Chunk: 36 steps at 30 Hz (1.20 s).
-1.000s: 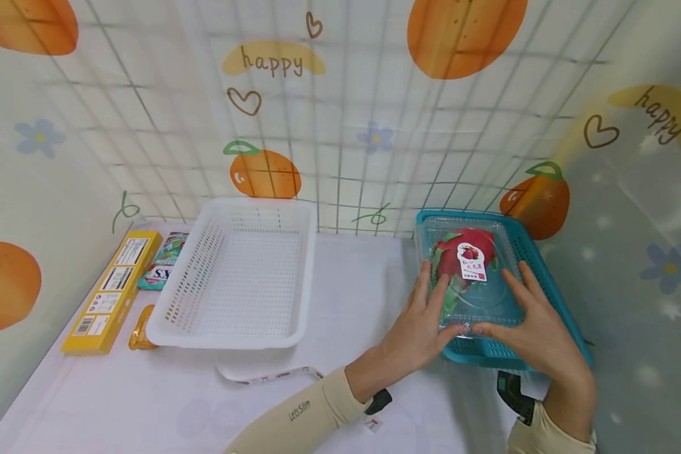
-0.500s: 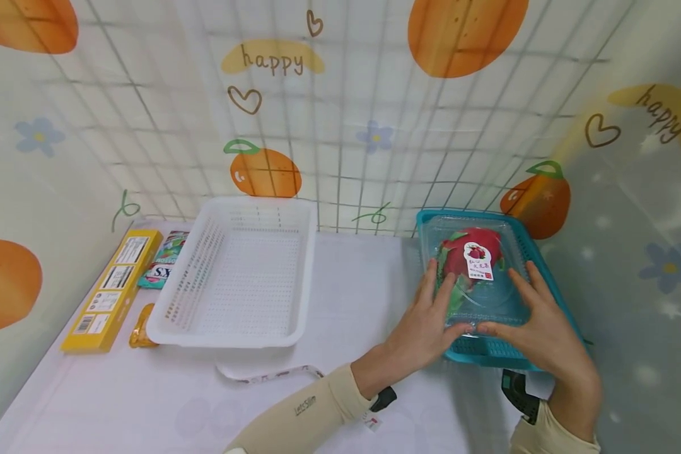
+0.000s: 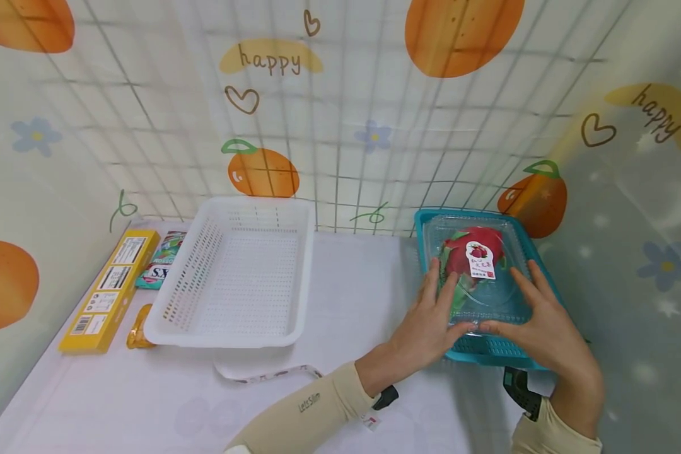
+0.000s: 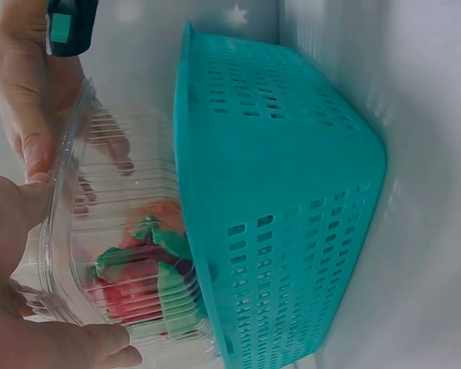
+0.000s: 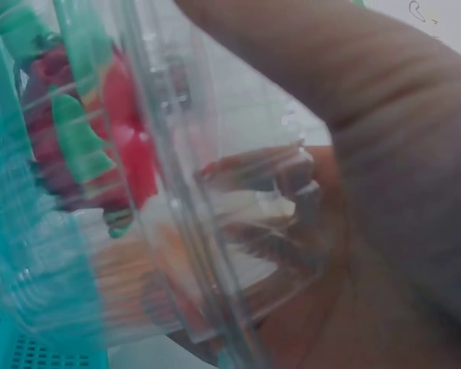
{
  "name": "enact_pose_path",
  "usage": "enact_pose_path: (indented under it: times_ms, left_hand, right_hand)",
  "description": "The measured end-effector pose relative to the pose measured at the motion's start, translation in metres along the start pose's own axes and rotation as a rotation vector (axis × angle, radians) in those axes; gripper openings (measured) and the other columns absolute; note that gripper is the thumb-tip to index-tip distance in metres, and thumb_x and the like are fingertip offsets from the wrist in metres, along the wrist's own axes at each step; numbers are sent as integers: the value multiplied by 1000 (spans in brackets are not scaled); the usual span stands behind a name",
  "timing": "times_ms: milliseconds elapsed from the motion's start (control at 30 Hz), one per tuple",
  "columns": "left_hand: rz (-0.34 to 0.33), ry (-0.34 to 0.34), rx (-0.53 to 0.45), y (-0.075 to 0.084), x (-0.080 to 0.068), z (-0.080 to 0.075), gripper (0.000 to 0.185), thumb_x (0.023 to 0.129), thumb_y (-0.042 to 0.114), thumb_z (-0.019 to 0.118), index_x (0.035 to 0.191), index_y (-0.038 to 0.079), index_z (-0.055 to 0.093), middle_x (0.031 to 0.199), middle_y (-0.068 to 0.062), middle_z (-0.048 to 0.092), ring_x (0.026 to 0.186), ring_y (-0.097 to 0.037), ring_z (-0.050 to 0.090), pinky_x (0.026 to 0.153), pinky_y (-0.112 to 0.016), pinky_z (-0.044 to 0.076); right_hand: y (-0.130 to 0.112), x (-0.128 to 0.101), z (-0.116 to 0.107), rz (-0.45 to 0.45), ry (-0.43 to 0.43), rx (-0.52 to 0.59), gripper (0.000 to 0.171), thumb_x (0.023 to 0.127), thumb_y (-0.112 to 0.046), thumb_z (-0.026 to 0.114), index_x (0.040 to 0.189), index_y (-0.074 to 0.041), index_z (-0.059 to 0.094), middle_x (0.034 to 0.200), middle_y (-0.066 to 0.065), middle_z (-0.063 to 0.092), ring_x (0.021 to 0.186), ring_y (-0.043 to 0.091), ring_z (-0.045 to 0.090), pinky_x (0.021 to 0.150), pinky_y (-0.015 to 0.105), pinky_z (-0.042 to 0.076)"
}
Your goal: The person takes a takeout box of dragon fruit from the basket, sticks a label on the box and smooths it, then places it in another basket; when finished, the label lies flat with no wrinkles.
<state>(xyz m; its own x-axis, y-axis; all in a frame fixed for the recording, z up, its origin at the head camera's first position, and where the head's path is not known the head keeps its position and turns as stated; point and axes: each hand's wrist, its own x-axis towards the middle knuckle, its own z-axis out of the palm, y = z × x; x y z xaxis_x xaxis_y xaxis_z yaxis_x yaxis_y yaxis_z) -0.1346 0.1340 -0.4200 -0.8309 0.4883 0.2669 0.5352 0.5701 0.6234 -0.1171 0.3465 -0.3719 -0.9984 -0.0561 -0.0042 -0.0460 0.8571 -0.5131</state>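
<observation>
Both hands hold a clear plastic fruit box (image 3: 496, 309) over the teal basket (image 3: 488, 359). Inside the box lies a red dragon fruit (image 3: 457, 252) with green scales and a white label on the lid above it. My left hand (image 3: 422, 331) grips the near left side, fingers along the edge and thumb at the front. On the opposite side my right hand (image 3: 547, 328) grips it the same way, the two thumbs nearly meeting. In the left wrist view, the box's lower part is at the basket's rim (image 4: 186, 154), its lid edge standing above.
A white perforated basket (image 3: 302, 309) stands left of centre. Beyond it lie a yellow carton (image 3: 110, 290), a green snack packet (image 3: 157, 268) and a small orange packet (image 3: 139, 331). A printed strap (image 3: 278, 377) lies in front. A wire grid (image 3: 346, 164) rises behind.
Both hands and the fruit box have shifted slightly right over the teal basket, mostly in the first half second. The grip looks unchanged, and the other things stay put.
</observation>
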Motion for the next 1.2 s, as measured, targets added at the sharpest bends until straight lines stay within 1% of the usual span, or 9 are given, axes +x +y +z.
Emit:
enact_pose_path:
  times_ms: [233, 433, 533, 733, 1000, 1200]
  left_hand:
    - [-8, -15, 17, 0, 4, 6, 88, 96, 41, 69, 161, 3, 23, 172, -18, -1, 157, -34, 24, 106, -34, 52]
    - [-18, -29, 35, -1, 5, 11, 88, 97, 42, 67, 161, 2, 22, 171, -20, 1, 156, -34, 27, 105, -34, 52]
    - [-22, -33, 26, -2, 6, 13, 88, 98, 40, 67, 161, 1, 21, 171, -22, 1, 156, -35, 27, 105, -34, 52]
    - [-38, -47, 9, -2, 9, 16, 87, 98, 38, 67, 162, 2, 20, 171, -20, 0, 157, -34, 25, 105, -32, 52]
    - [-43, -52, 27, -1, 11, 19, 87, 98, 40, 66, 162, 3, 20, 171, -20, 1, 154, -34, 31, 103, -32, 54]
    - [-63, -74, 44, 0, 13, 23, 88, 98, 40, 66, 162, 3, 19, 172, -20, 0, 156, -34, 26, 103, -31, 53]
  right_hand:
    - [5, 0, -1, 24, -26, -18, 118, 80, -49, 84, 163, -4, 14, 171, 21, -8, 141, 67, 24, 94, 84, 33]
    - [7, 3, 0, 27, -44, -30, 118, 80, -50, 84, 163, -2, 15, 170, 24, -8, 142, 67, 22, 95, 84, 33]
    - [8, 6, 0, 28, -51, -39, 118, 80, -50, 84, 162, 0, 16, 170, 27, -7, 141, 67, 22, 94, 84, 34]
    - [11, 8, -1, 41, -70, -52, 119, 79, -50, 84, 161, 1, 15, 169, 28, -8, 141, 68, 21, 95, 83, 34]
    - [13, 7, -4, 47, -80, -52, 117, 80, -47, 85, 161, 2, 16, 168, 29, -8, 141, 68, 20, 96, 83, 34]
    - [14, 8, -4, 55, -85, -65, 117, 80, -49, 84, 161, 3, 17, 168, 31, -6, 139, 69, 23, 96, 82, 34]
